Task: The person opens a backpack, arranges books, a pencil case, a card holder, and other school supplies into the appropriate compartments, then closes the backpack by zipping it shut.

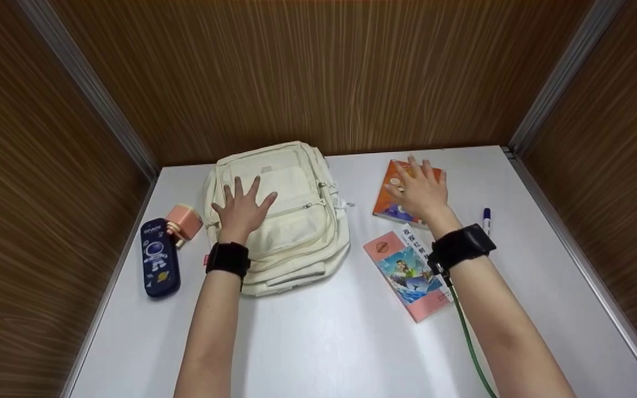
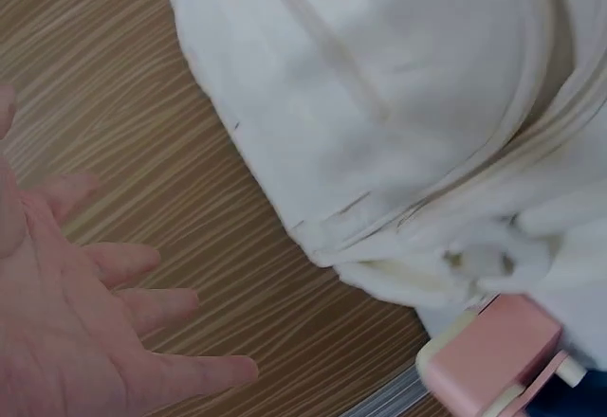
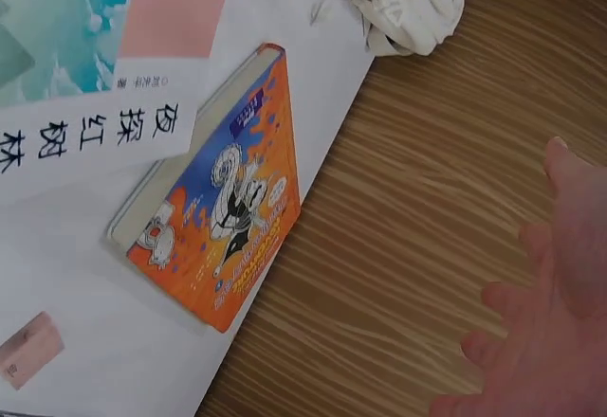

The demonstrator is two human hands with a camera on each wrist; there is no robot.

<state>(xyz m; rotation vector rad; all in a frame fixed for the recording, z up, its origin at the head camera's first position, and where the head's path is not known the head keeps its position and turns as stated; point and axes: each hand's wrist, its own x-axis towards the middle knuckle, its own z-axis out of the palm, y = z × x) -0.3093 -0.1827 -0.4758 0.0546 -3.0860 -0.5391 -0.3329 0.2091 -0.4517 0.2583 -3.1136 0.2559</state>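
A cream backpack point(image 1: 274, 221) lies on the white table with its zipped front facing up. Over it, fingers spread, hovers my left hand point(image 1: 241, 214); the left wrist view shows a gap between hand and bag. My right hand point(image 1: 422, 190) is held with spread fingers above an orange book point(image 1: 387, 193), and the right wrist view shows it apart from the book. Closer to me lies a pink book point(image 1: 407, 276) with a sea picture on its cover, partly hidden by the right wrist. Neither hand holds anything.
Left of the bag are a dark blue space-themed pencil case point(image 1: 159, 257) and a pink-and-cream pencil sharpener-like block point(image 1: 184, 222). A blue-capped marker point(image 1: 486, 220) lies by the right wrist. Wood-grain panels point(image 1: 318, 77) enclose the table. A green cable point(image 1: 470, 342) trails from the right wristband.
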